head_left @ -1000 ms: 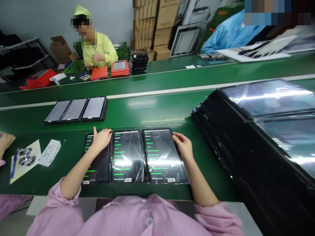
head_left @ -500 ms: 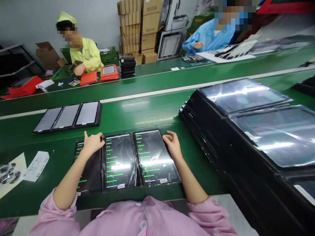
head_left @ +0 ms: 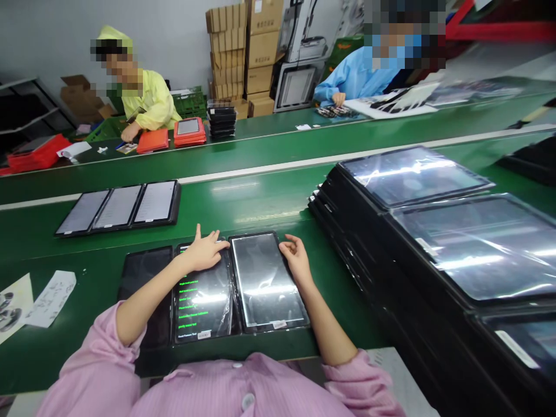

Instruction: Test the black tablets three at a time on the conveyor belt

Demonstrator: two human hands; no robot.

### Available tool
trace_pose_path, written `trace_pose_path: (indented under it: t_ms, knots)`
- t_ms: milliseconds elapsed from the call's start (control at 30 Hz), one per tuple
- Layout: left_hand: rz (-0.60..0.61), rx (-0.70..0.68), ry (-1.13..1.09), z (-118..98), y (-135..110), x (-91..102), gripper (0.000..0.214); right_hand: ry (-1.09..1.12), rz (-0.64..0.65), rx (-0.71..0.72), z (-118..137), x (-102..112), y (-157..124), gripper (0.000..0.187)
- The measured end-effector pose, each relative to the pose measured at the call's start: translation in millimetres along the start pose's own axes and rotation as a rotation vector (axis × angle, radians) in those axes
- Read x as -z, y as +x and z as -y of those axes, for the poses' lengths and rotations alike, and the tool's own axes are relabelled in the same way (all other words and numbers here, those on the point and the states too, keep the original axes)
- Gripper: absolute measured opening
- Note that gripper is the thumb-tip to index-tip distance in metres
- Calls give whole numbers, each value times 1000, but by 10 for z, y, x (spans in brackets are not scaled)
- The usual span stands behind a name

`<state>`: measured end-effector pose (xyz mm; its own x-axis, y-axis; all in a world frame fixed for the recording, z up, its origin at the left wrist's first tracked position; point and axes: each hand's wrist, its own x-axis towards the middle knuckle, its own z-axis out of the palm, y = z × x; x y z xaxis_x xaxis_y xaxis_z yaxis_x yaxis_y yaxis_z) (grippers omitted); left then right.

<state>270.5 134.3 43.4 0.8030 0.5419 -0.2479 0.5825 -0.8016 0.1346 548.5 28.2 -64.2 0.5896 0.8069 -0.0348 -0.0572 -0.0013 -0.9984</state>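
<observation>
Along the near side of the glossy green worktop [head_left: 99,289], three flat black tablets lay side by side, close to the wearer's pink striped shirt [head_left: 247,388]. The left black tablet with a dark screen [head_left: 150,275] was partly covered by the left forearm. Beside it, the middle black tablet with green lines of text [head_left: 206,310] bore a small white label at its lower edge. The right black tablet with a pale grey, glossy screen [head_left: 267,284] had a similar label.

The left hand [head_left: 204,253] lay across the top of the middle tablet, its fingers fanned wide and grasping nothing visible; one digit reached the right tablet's upper left corner. The right hand [head_left: 296,259] was at that same tablet's upper right edge, thumb and fingers loosely curled with a narrow gap; whether they gripped the edge could not be told.

Farther back on the left stood a row of three pale-screened tablets [head_left: 117,207]. To the right rose a large pile of black, glossy-screened tablets [head_left: 417,231]. A white handwritten paper slip [head_left: 52,298] lay well left of the hands. Across the worktop sat a person in yellow [head_left: 150,101] and another in light blue [head_left: 347,75].
</observation>
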Motion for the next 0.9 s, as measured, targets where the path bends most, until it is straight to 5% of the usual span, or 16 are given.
trace_pose_path:
  t_ms: [233,400,500,633,700,800,900]
  knots:
    - [-15,28,-21,-37,28,30,40,-9,-13,-3,27,-11,1,63]
    - [4,80,-101,-43,-123,4,55,-17,-1,-49,81,48,-10,70]
    - [-180,278,-146,188,-752,-149,62,-67,68,-104,123,308,-237,69]
    - [-561,899,-405,626,-2074,-609,65,-193,217,-250,136,791,-718,66]
    - [-539,1016,-529,781,-2603,-870,68,-208,250,-324,149,890,-879,65]
    - [-503,1143,-1142,792,-2961,-1135,62,-196,200,-331,221,778,-915,60]
    - [-554,1148,-1183,587,-2930,-1142,64,-57,185,-385,333,528,-827,50]
